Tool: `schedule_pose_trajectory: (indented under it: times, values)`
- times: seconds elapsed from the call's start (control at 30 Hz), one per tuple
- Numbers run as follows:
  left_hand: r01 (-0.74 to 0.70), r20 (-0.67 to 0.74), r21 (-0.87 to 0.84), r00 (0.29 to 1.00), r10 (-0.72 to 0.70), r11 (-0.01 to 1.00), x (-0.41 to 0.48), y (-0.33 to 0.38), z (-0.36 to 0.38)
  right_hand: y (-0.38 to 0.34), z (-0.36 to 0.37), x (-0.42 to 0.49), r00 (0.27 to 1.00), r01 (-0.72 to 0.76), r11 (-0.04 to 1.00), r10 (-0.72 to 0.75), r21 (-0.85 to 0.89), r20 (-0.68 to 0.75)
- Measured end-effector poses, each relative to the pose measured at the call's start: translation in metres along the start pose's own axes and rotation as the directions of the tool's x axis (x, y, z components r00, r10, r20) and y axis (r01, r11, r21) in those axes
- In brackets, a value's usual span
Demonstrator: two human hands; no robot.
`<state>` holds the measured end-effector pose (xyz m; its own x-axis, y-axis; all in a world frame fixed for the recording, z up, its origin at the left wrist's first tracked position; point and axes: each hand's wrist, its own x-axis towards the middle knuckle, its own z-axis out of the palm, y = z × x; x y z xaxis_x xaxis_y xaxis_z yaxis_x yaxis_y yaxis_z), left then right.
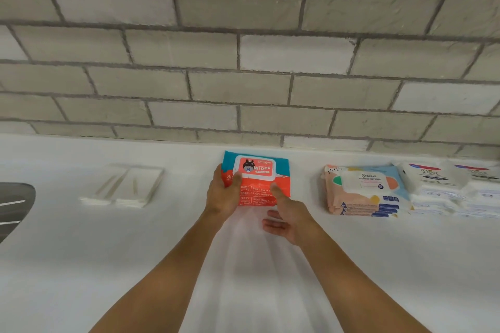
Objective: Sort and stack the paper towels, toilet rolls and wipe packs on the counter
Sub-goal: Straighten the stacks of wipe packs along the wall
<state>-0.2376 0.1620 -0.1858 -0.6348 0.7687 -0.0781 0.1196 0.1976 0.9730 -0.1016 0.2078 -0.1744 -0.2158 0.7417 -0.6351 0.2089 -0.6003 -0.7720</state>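
An orange and teal wipe pack [261,170] with a white lid lies on the white counter [162,238] near the wall. My left hand [223,192] grips the pack's left side, thumb on top. My right hand [286,217] is just in front of the pack's near right corner, fingers straight and relaxed, thumb touching the pack. A stack of peach and blue wipe packs [365,192] sits to the right. White Dove packs [454,189] are stacked at the far right. Flat white paper towel packs [124,186] lie to the left.
A grey brick wall [243,62] rises right behind the counter. A steel sink edge [13,205] shows at the far left. The counter's near part holds only my forearms.
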Motion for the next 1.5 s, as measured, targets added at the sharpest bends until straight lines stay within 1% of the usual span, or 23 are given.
schedule_pose_trajectory:
  times: [0.1, 0.2, 0.23, 0.3, 0.33, 0.43, 0.57, 0.9, 1.03, 1.13, 1.27, 1.5]
  values:
    - [0.020, -0.003, -0.027, 1.000, -0.020, 0.999, 0.000, -0.001, -0.011, 0.001, 0.010, 0.001, 0.990, 0.087, 0.990, -0.099, -0.115, -0.104]
    - [0.035, 0.006, -0.030, 0.999, -0.035, 0.999, 0.000, 0.001, -0.017, -0.002, 0.014, 0.001, 0.936, 0.192, 0.939, -0.262, -0.286, -0.233]
    - [0.035, 0.015, -0.021, 0.999, -0.035, 0.999, 0.000, 0.003, -0.018, -0.004, 0.015, 0.001, 0.914, 0.228, 0.914, -0.320, -0.335, -0.249]
    - [0.034, 0.040, 0.003, 0.999, -0.035, 0.999, 0.000, 0.006, -0.020, -0.009, 0.018, 0.000, 0.896, 0.296, 0.875, -0.394, -0.383, -0.208]
    - [0.038, 0.055, 0.019, 0.998, -0.039, 0.999, 0.000, 0.006, -0.020, -0.011, 0.020, 0.001, 0.897, 0.309, 0.870, -0.400, -0.385, -0.186]
    - [0.055, 0.097, 0.052, 0.994, -0.060, 0.997, -0.001, 0.005, -0.021, -0.012, 0.024, 0.002, 0.919, 0.271, 0.892, -0.351, -0.363, -0.177]
    - [0.067, 0.106, 0.058, 0.992, -0.073, 0.996, 0.000, 0.001, -0.024, -0.009, 0.033, 0.004, 0.924, 0.277, 0.890, -0.350, -0.362, -0.154]
    - [0.039, 0.024, 0.019, 0.999, -0.039, 0.999, 0.004, -0.013, -0.071, -0.005, 0.072, 0.001, 0.933, 0.306, 0.843, -0.357, -0.443, -0.035]
    - [0.018, 0.013, -0.024, 1.000, -0.018, 1.000, 0.007, -0.021, -0.089, -0.002, 0.090, 0.001, 0.934, 0.321, 0.843, -0.357, -0.432, -0.004]
    - [0.029, 0.006, -0.058, 1.000, -0.028, 0.998, 0.010, -0.027, -0.100, 0.000, 0.100, 0.003, 0.933, 0.335, 0.843, -0.360, -0.422, 0.020]
    - [0.026, -0.016, -0.094, 0.999, -0.028, 0.995, 0.012, -0.033, -0.111, 0.002, 0.112, 0.004, 0.934, 0.335, 0.842, -0.355, -0.423, 0.032]
    - [-0.019, -0.022, -0.118, 1.000, 0.017, 0.993, 0.012, -0.041, -0.121, 0.004, 0.126, 0.005, 0.933, 0.332, 0.840, -0.358, -0.429, 0.021]
